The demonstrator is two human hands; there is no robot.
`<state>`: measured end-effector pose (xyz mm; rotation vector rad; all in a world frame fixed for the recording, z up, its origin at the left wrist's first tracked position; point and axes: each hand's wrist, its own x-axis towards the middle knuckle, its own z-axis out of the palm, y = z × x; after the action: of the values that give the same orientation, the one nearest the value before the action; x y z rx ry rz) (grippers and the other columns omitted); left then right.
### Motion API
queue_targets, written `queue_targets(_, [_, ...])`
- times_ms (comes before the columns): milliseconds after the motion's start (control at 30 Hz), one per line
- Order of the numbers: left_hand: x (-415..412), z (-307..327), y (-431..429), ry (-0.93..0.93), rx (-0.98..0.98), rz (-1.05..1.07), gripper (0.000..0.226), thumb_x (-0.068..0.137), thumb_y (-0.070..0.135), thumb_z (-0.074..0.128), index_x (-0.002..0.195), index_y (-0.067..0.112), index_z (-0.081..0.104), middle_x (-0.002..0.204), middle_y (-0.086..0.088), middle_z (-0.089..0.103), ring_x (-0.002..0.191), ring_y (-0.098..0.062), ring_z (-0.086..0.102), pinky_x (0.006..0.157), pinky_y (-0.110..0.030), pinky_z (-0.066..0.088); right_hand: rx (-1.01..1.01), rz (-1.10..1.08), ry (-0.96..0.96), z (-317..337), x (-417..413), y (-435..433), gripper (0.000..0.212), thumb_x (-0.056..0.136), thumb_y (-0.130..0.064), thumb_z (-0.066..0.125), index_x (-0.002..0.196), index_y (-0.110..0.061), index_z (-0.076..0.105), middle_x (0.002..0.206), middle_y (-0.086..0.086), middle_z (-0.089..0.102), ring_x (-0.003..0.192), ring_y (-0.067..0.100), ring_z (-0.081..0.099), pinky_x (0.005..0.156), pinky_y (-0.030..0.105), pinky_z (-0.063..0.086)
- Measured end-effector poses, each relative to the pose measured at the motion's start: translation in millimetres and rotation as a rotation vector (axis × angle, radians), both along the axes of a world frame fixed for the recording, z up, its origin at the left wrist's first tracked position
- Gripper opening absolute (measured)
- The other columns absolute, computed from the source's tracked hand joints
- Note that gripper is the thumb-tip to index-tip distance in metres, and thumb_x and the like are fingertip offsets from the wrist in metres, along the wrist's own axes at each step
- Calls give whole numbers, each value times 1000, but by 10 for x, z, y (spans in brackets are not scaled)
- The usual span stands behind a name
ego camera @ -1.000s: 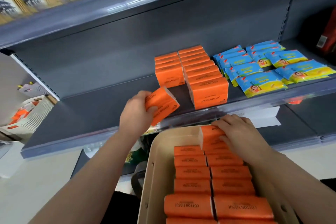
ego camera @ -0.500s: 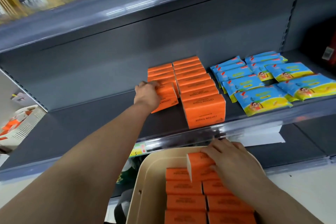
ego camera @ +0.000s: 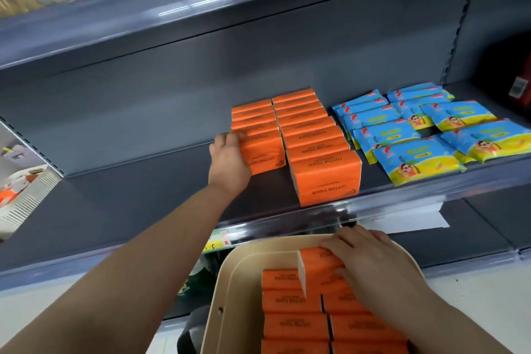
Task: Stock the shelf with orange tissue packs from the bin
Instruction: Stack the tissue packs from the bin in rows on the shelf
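The shelf [ego camera: 143,195] runs across the middle, an upper shelf [ego camera: 172,17] above it and a lower shelf [ego camera: 488,233] beneath. On it two rows of tissue packs stand side by side, running from the back panel toward the front lip. The right row [ego camera: 313,138] reaches nearer the lip than the left row [ego camera: 255,123]. The left hand [ego camera: 230,161] holds the front pack [ego camera: 264,155] of the left row at its nine o'clock end. At three o'clock from the rows, pouches [ego camera: 416,135] lie overlapping. At six o'clock, before and below the shelf, sits the bin [ego camera: 230,282], with more packs [ego camera: 293,325] in two columns inside. The right hand [ego camera: 373,267] holds a raised pack [ego camera: 319,267] at the bin's twelve o'clock end. A crate [ego camera: 26,198] lies far off at nine o'clock.
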<state>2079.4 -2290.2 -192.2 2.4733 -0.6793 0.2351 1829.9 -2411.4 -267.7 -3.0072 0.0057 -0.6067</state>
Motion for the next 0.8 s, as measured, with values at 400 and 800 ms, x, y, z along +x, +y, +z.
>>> queue_targets(400, [-531, -475, 1285, -291, 282, -74, 23, 77, 22, 75, 99, 18, 68, 104, 0, 67, 93, -28, 60, 75, -41, 50, 41, -114, 8, 462, 255, 328, 59, 56, -20, 88, 111, -25, 65, 96, -4, 65, 88, 22, 65, 72, 38, 53])
queue_targets(800, [-565, -645, 1188, -331, 192, -133, 32, 68, 28, 78, 97, 19, 69, 96, 1, 67, 89, -23, 62, 76, -39, 52, 33, -161, 185, 1078, 1823, 444, 49, 84, -14, 65, 130, -19, 50, 125, 8, 52, 120, 31, 46, 100, 41, 40])
